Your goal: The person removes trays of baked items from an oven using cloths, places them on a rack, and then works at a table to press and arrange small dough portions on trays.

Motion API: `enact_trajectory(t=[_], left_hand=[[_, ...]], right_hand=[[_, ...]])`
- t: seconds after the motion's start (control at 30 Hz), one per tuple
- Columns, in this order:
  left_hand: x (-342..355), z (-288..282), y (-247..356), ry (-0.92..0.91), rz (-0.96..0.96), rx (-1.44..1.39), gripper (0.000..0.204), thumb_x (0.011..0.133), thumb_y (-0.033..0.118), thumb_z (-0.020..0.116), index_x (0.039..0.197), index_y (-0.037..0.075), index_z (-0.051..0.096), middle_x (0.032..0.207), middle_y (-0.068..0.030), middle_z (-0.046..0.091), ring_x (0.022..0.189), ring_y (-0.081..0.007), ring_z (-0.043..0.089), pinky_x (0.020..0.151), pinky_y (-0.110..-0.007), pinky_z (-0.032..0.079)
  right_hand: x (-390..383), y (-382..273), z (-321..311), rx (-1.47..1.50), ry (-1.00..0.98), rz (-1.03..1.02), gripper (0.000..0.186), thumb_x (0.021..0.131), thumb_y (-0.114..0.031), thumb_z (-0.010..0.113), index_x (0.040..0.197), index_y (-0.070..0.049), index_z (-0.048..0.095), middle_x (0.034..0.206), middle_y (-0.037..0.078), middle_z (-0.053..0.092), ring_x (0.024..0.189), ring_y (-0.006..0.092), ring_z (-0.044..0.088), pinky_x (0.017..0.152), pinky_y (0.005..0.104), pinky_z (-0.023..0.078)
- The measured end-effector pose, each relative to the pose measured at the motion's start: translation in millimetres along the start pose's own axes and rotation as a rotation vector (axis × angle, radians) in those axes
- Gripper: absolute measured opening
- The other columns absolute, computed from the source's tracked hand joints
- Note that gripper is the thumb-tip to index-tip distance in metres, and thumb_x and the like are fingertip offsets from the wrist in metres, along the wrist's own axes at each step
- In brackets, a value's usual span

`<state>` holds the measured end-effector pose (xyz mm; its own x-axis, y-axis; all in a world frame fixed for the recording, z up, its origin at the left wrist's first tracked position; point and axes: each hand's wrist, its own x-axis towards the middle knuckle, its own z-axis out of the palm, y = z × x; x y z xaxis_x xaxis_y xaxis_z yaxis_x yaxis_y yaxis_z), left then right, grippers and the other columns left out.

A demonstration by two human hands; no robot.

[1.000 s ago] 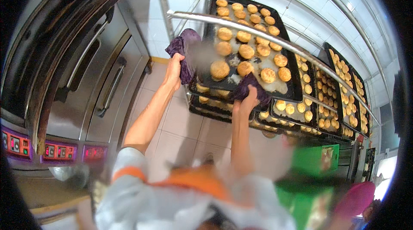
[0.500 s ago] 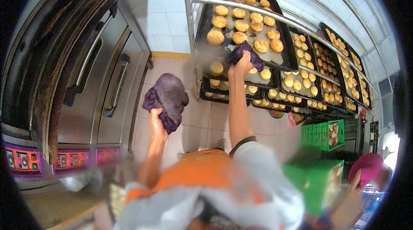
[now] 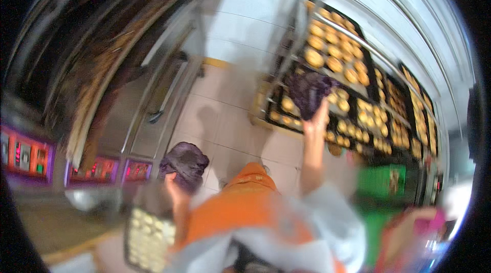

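My left hand point(image 3: 175, 186) is closed on a crumpled purple cloth point(image 3: 185, 162), low beside the ovens. My right hand point(image 3: 317, 114) grips another purple cloth point(image 3: 309, 89) at the front of the rack, just below the top black tray point(image 3: 364, 48). That tray bears rows of golden baked rounds point(image 3: 334, 51); more such trays sit lower and to the right. The cloth hides part of the tray edges, and motion blur hides whether it touches them. At lower left, near my left arm, is a tray of pale rounds point(image 3: 150, 234).
Stainless ovens point(image 3: 171, 94) with lit control panels point(image 3: 28, 155) line the left. A metal rack point(image 3: 388, 66) stands by the tiled wall. Green crates point(image 3: 378, 181) lie at right, near a blurred person in pink point(image 3: 427, 222). Tiled floor point(image 3: 199, 119) runs between.
My left hand has come down from beside the upper tray toward my body. My right hand has dropped below that tray's front. The view has swung, shifting the rack rightward.
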<state>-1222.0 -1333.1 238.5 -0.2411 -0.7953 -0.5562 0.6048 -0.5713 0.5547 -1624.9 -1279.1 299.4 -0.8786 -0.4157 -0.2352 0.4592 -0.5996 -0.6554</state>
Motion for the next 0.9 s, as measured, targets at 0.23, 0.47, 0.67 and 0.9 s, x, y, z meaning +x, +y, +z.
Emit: enact_trajectory(t=[0.23, 0.47, 0.67, 0.9], left_hand=[[0, -41, -2, 0.161, 0.163, -0.084, 0.043, 0.080, 0.029, 0.056, 0.116, 0.007, 0.051, 0.113, -0.0090, 0.056, 0.105, -0.0259, 0.052, 0.094, -0.040, 0.039], [24, -57, 8, 0.367, 0.371, -0.415, 0.040, 0.076, 0.026, 0.063, 0.110, 0.007, 0.055, 0.110, -0.0088, 0.057, 0.100, -0.0268, 0.054, 0.091, -0.042, 0.042], [33, -39, -10, 0.659, 0.608, -0.619, 0.038, 0.078, 0.028, 0.056, 0.111, 0.008, 0.054, 0.108, -0.0089, 0.058, 0.098, -0.0252, 0.054, 0.087, -0.040, 0.044], [37, -3, -17, 0.779, 0.620, -0.684, 0.039, 0.077, 0.027, 0.057, 0.111, 0.007, 0.054, 0.109, -0.0089, 0.057, 0.099, -0.0257, 0.053, 0.088, -0.040, 0.043]], right_hand=[[4, -33, 225, -0.469, -0.636, -0.343, 0.046, 0.090, -0.026, 0.052, 0.128, -0.003, 0.040, 0.119, 0.010, 0.053, 0.107, 0.0225, 0.052, 0.092, 0.0333, 0.043], [101, 100, 518, -1.252, -1.132, -1.241, 0.043, 0.086, -0.034, 0.054, 0.114, -0.001, 0.053, 0.100, 0.014, 0.062, 0.091, 0.0243, 0.058, 0.081, 0.0323, 0.042], [114, 270, 642, -1.514, -1.191, -1.264, 0.052, 0.084, -0.038, 0.052, 0.124, -0.005, 0.046, 0.113, 0.022, 0.055, 0.104, 0.0353, 0.053, 0.088, 0.0406, 0.042], [64, 347, 673, -1.758, -1.646, -1.128, 0.063, 0.089, -0.045, 0.045, 0.131, 0.002, 0.037, 0.130, 0.022, 0.042, 0.117, 0.0343, 0.043, 0.098, 0.0399, 0.036]])
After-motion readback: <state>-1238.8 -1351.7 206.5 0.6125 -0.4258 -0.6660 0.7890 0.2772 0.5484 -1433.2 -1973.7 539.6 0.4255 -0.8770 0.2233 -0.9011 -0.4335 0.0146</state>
